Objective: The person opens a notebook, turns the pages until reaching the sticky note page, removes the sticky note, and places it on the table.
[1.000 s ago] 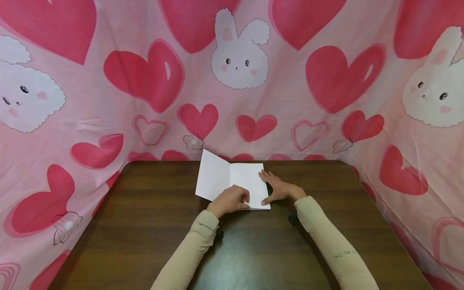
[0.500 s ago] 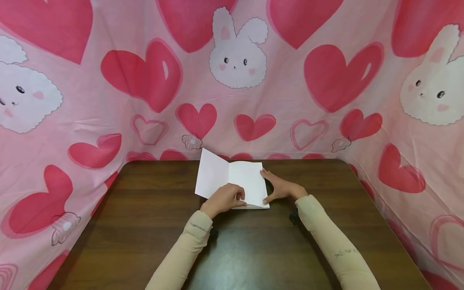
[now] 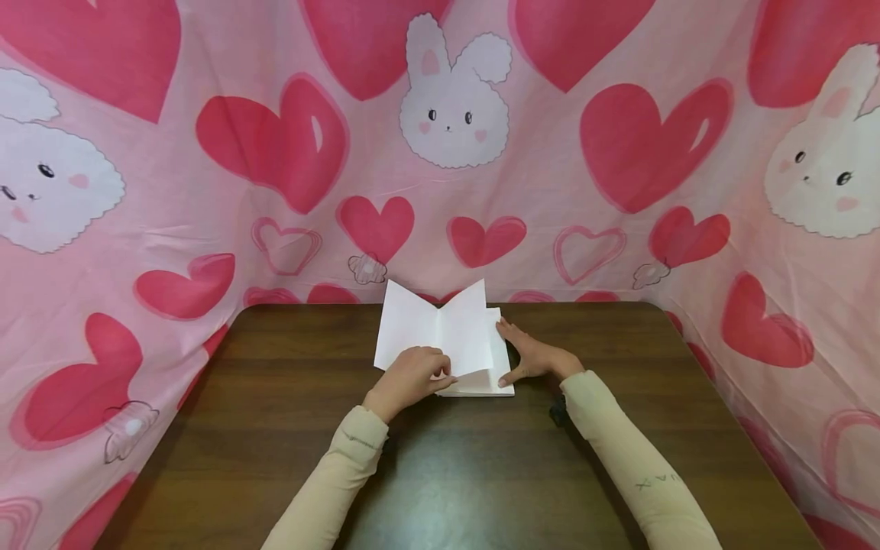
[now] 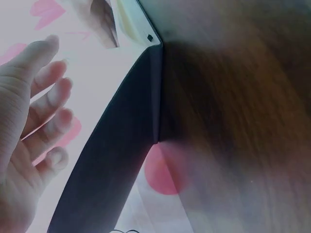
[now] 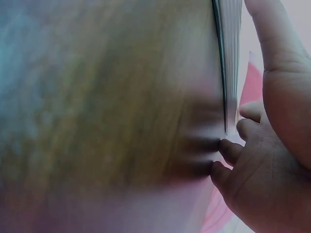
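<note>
A notebook (image 3: 406,321) with blank white pages lies open at the back of the table, its left side tilted up. One page (image 3: 466,325) stands raised from the right-hand block of pages. My left hand (image 3: 412,372) is at the bottom edge by this page; in the left wrist view its fingers are loosely bent, with nothing visible between them and the thumb. The dark outer cover (image 4: 116,126) also shows there. My right hand (image 3: 532,359) is spread along the notebook's right edge, thumb at the lower corner and fingers farther back. In the right wrist view, fingertips touch the table beside the pages (image 5: 232,58).
The dark wooden table (image 3: 447,473) has its back edge just behind the notebook. Pink cloth (image 3: 536,267) with hearts and rabbits hangs behind it and on both sides.
A page on the right bulged, then lifted and swung up toward the left. My left hand has moved a little left with it. The right hand has stayed nearly still.
</note>
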### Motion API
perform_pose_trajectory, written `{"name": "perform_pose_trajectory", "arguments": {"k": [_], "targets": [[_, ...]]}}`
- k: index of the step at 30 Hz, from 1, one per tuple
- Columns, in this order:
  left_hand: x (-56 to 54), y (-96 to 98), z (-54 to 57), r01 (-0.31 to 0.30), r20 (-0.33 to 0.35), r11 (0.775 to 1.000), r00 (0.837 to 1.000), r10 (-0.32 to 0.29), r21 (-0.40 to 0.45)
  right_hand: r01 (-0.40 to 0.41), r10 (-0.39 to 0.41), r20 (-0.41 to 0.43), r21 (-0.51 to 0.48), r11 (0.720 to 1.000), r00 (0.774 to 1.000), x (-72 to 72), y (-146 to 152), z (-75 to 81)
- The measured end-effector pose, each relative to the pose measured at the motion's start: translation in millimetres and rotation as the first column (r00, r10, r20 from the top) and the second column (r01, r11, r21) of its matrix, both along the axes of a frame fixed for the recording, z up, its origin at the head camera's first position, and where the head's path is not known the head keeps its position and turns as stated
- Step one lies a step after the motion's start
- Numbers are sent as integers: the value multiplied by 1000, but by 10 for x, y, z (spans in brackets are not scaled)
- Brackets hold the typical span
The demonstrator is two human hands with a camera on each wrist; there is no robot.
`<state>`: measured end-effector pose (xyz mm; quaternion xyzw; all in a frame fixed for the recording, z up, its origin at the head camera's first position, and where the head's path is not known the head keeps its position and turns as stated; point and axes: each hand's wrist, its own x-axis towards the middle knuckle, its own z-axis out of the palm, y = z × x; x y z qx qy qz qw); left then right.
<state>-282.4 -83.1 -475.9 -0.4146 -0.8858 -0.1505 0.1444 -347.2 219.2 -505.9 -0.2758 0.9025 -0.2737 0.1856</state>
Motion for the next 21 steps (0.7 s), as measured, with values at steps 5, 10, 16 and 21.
{"name": "perform_pose_trajectory", "arguments": {"k": [5, 10, 16, 21], "targets": [[31, -41, 10, -16, -71, 1000, 997, 18, 17, 4, -4, -4, 1, 1000, 1000, 20, -13, 3], [80, -63, 11, -87, -111, 996, 990, 89, 20, -9, 9, -7, -18, 1000, 1000, 36, -13, 8], [135, -79, -1, -207, -124, 970, 967, 222, 127, -12, 12, -1, -7, 1000, 1000, 38, -6, -3], [150, -126, 56, -275, -107, 929, 945, 309, 247, -21, 21, -1, -4, 1000, 1000, 33, 3, 5]]}}
